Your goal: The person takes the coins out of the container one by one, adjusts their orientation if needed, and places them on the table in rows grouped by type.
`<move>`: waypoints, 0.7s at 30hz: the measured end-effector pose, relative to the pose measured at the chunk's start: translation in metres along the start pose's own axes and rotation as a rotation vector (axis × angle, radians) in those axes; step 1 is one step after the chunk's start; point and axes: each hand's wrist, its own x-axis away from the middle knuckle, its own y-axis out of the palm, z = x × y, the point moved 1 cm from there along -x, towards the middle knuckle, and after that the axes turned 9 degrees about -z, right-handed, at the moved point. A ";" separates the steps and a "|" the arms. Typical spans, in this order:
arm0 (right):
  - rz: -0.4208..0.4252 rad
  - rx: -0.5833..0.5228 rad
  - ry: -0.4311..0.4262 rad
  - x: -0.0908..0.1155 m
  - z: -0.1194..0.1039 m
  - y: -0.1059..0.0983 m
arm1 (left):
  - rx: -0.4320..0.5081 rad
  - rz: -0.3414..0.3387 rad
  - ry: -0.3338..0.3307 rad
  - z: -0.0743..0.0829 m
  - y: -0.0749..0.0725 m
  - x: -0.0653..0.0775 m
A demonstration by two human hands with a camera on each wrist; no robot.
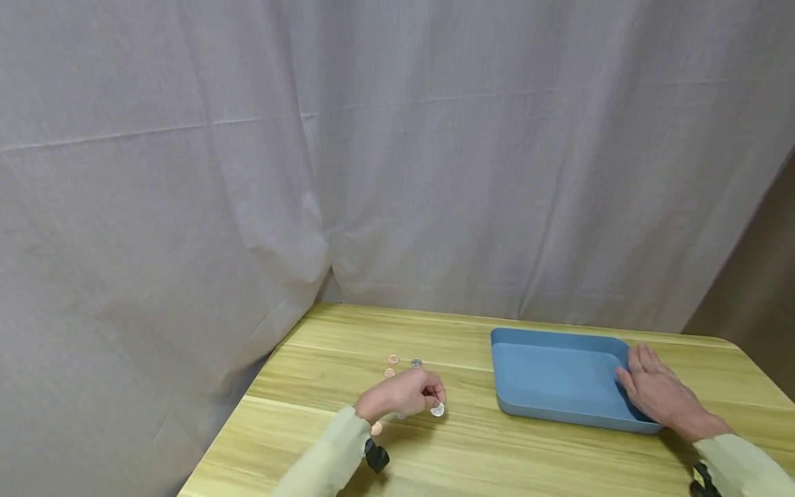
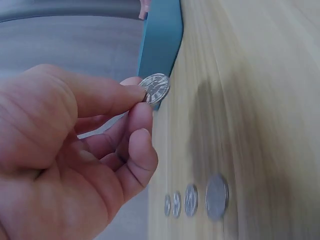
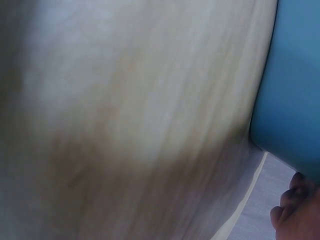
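Note:
My left hand (image 1: 406,392) pinches a silver coin (image 2: 157,88) between thumb and fingertips, raised over the wooden table to the left of the tray. Several silver coins, among them a large one (image 2: 217,197), lie in a row on the table below this hand in the left wrist view. Copper coins (image 1: 393,359) and another silver coin (image 1: 417,362) lie around it in the head view; part of the group is hidden by the hand and wrist. At the right end of the blue tray (image 1: 559,413), my right hand (image 1: 661,390) holds the side wall, thumb inside and fingers outside.
The wooden table (image 1: 472,455) reaches back to a grey curtain (image 1: 435,172), which also hangs along its left side. Between the coins and the tray runs a strip of table surface. The tray has low raised walls, and its inside floor shows no objects.

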 end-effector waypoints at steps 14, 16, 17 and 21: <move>0.010 0.004 -0.006 -0.001 0.002 -0.001 | 0.007 -0.047 -0.061 -0.022 -0.003 0.030; 0.013 0.007 -0.008 -0.001 0.001 0.001 | 0.046 -0.060 -0.074 -0.024 -0.003 0.036; 0.015 0.006 -0.010 -0.001 0.001 0.001 | 0.059 -0.061 -0.075 -0.025 -0.003 0.038; 0.019 0.002 -0.011 0.000 0.000 0.002 | 0.082 -0.058 -0.087 -0.029 -0.003 0.046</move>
